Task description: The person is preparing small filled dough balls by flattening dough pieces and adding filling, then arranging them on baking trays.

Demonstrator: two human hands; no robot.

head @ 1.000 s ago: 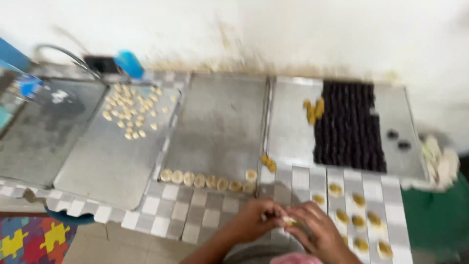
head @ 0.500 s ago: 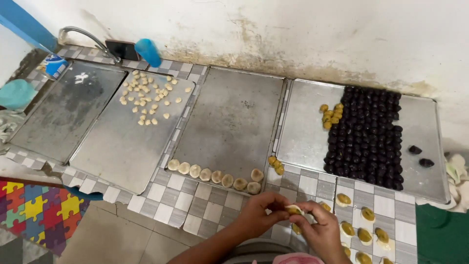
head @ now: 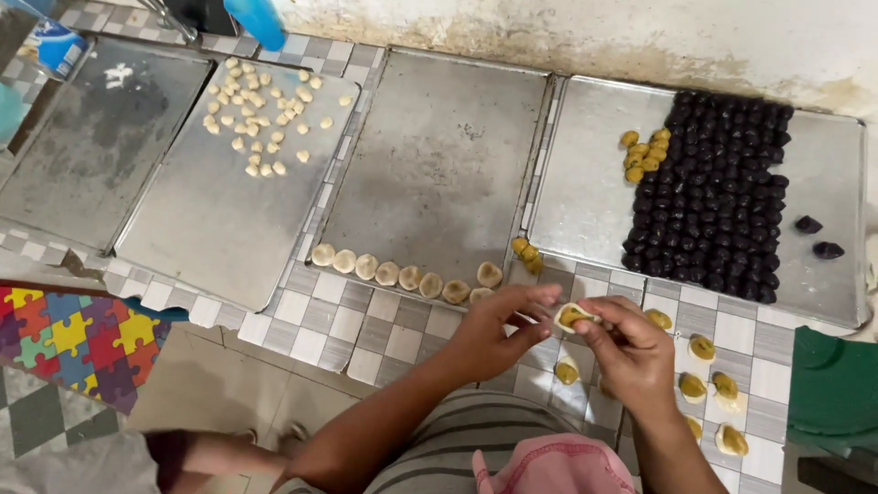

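Both my hands meet over the checkered tile counter (head: 366, 320) near its front edge. My right hand (head: 631, 352) pinches a small round of pale dough with yellow filling (head: 574, 316) in it. My left hand (head: 498, 331) touches the same piece from the left with its fingertips. Just left of my hands, a row of flat filled dough rounds (head: 402, 274) lies along the front of the middle metal tray (head: 439, 155). Several open dough pieces with yellow filling (head: 704, 366) lie on the tiles to the right of my right hand.
The right tray (head: 585, 183) holds several rows of dark balls (head: 718, 192) and a small heap of yellow balls (head: 643, 155). Small pale dough balls (head: 261, 110) lie on the second tray from the left. A colourful puzzle mat (head: 64, 343) covers the floor at left. A green object (head: 837, 389) sits at right.
The view has shifted downward and closer to the counter. My hands stay together on the dough piece, which now shows its yellow filling between my fingers.
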